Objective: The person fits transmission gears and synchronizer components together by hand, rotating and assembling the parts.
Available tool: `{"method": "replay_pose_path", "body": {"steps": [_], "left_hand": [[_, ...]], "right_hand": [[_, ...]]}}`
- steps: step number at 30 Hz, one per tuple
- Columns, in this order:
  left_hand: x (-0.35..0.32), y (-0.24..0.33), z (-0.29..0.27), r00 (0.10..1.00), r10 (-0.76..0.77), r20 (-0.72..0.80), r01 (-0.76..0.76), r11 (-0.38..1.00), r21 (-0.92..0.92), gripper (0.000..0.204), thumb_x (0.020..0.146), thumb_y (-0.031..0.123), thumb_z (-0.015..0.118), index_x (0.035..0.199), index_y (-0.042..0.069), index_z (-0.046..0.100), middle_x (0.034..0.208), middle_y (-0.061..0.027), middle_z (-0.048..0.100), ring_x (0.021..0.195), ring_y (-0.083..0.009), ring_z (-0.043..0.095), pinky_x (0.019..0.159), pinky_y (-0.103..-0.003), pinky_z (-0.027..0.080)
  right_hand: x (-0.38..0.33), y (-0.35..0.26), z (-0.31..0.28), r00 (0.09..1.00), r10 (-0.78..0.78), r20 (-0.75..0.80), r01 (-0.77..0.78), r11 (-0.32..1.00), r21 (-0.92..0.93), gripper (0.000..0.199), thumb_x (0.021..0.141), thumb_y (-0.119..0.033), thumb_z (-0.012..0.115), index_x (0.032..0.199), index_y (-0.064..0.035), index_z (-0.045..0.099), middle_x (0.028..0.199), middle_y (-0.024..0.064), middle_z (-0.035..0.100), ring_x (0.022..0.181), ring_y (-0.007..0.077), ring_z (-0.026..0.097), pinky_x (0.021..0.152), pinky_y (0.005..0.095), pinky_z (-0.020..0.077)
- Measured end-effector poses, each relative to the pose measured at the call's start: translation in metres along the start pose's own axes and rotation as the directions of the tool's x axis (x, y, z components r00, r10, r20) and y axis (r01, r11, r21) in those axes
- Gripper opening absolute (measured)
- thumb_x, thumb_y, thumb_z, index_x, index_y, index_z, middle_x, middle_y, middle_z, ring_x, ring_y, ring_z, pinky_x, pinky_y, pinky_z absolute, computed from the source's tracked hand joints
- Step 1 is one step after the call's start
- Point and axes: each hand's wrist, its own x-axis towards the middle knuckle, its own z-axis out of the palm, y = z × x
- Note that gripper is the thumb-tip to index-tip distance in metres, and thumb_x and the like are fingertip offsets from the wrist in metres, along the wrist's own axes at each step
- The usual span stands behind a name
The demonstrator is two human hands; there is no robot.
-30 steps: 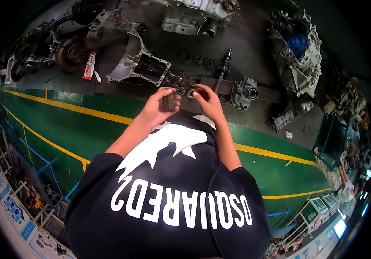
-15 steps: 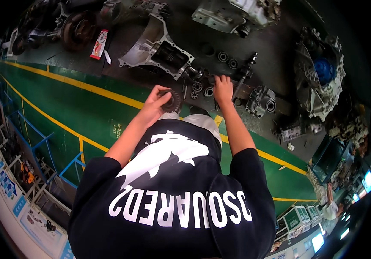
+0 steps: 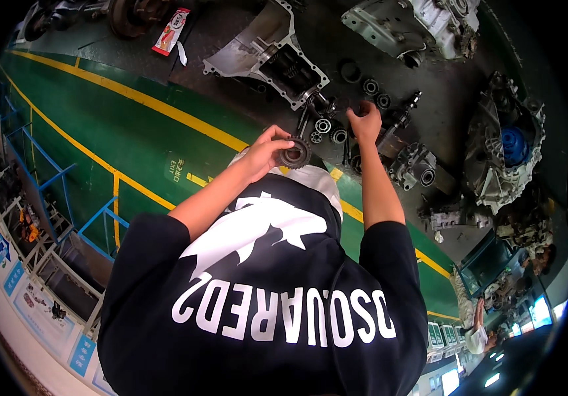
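Observation:
My left hand [image 3: 263, 158] grips a dark toothed gear [image 3: 302, 160] by its edge, thumb across its face, above my lap. Farther right, my right hand [image 3: 366, 127] reaches over the loose parts, its fingers curled in. Whatever lies between those fingers is dark and cannot be made out. Small bearings [image 3: 323, 125] and another small gear [image 3: 339, 135] lie left of the right wrist. Just beyond that hand are more ring-shaped parts [image 3: 370, 86]. To its right rests a long toothed shaft [image 3: 403, 116], with a grey metal casing [image 3: 413, 166] nearer me.
An opened gearbox housing [image 3: 241, 53] lies ahead, internal gears showing. Large castings stand at the far right [image 3: 492, 155] and the back [image 3: 429, 30]. A red-and-white packet [image 3: 172, 32] lies far left. Yellow lines cross the green floor [image 3: 99, 119]; blue railings [image 3: 53, 175] stand at left.
My right hand has lifted and turned, its fingers now curled beyond the small bearings. The gear in my left hand now shows its face more fully. The whole view has shifted.

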Motion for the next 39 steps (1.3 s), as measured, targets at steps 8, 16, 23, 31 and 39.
{"method": "replay_pose_path", "body": {"steps": [8, 16, 23, 31, 39], "left_hand": [[0.023, -0.004, 0.02, 0.992, 0.079, 0.095, -0.074, 0.996, -0.057, 0.036, 0.102, 0.019, 0.057, 0.135, 0.006, 0.065, 0.12, -0.0074, 0.07, 0.106, -0.0174, 0.069, 0.09, -0.033, 0.057], [0.041, 0.006, 0.074, 0.98, -0.023, 0.198, 0.02, 1.0, 0.013, 0.042, 0.106, 0.04, 0.047, 0.129, 0.011, 0.065, 0.117, -0.0048, 0.069, 0.103, -0.0155, 0.065, 0.077, -0.033, 0.05], [0.044, 0.008, 0.091, 0.959, -0.029, 0.282, 0.018, 0.999, 0.039, 0.043, 0.107, 0.033, 0.043, 0.134, 0.007, 0.063, 0.121, -0.0086, 0.07, 0.109, -0.0201, 0.067, 0.085, -0.037, 0.055], [0.028, 0.011, 0.108, 0.965, -0.017, 0.262, 0.009, 1.0, 0.03, 0.037, 0.106, 0.024, 0.05, 0.136, 0.004, 0.06, 0.121, -0.0091, 0.069, 0.109, -0.0192, 0.068, 0.087, -0.035, 0.057], [0.017, 0.013, 0.11, 0.95, -0.008, 0.311, -0.026, 0.994, 0.103, 0.037, 0.106, 0.016, 0.054, 0.14, 0.002, 0.057, 0.123, -0.0117, 0.068, 0.106, -0.0182, 0.069, 0.084, -0.03, 0.057]], "right_hand": [[-0.117, -0.158, -0.106, 0.783, -0.602, 0.157, 0.525, 0.775, 0.351, 0.053, 0.069, -0.009, 0.085, 0.12, -0.0046, 0.07, 0.114, 0.0142, 0.066, 0.104, 0.0319, 0.067, 0.091, 0.0398, 0.0561], [-0.14, -0.153, -0.128, 0.852, -0.524, -0.02, 0.522, 0.845, 0.112, 0.053, 0.069, -0.011, 0.086, 0.119, -0.0017, 0.069, 0.118, 0.0137, 0.065, 0.109, 0.0334, 0.059, 0.096, 0.0406, 0.0504], [-0.151, -0.155, -0.153, 0.892, -0.448, -0.061, 0.451, 0.891, 0.049, 0.056, 0.067, -0.011, 0.09, 0.119, -0.0047, 0.07, 0.119, 0.0124, 0.061, 0.109, 0.0346, 0.056, 0.095, 0.0428, 0.0506], [-0.154, -0.143, -0.158, 0.956, -0.289, -0.058, 0.295, 0.933, 0.206, 0.057, 0.065, -0.015, 0.093, 0.117, -0.0081, 0.072, 0.119, 0.0102, 0.061, 0.113, 0.0326, 0.055, 0.097, 0.0428, 0.0483], [-0.163, -0.148, -0.16, 0.973, -0.223, -0.062, 0.232, 0.934, 0.273, 0.055, 0.065, -0.018, 0.095, 0.113, -0.0063, 0.072, 0.113, 0.0077, 0.061, 0.096, 0.0234, 0.063, 0.079, 0.0345, 0.0523]]}}
